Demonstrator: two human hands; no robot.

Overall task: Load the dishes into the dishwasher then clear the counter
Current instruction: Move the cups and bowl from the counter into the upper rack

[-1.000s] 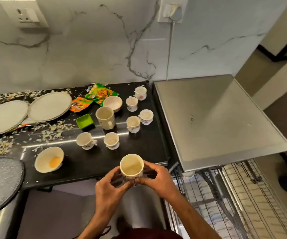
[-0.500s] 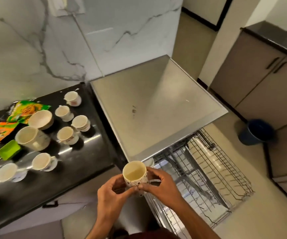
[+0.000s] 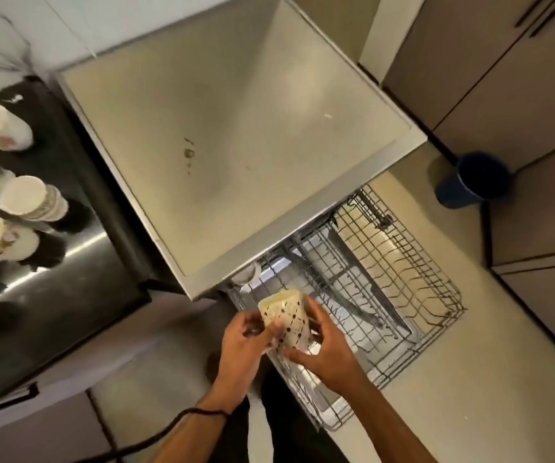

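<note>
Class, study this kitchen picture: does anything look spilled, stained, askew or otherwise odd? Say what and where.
A small brown stain with drips marks the grey steel dishwasher top. The cream dotted cup, held by both hands above the pulled-out wire rack, is tilted, not upright.

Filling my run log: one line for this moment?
both hands hold cup | tipped over rack | not yet placed

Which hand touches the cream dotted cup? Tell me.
Touching, both. The head view shows the left hand and the right hand with fingers laid against the sides of the cream dotted cup, held tilted above the wire dishwasher rack.
</note>
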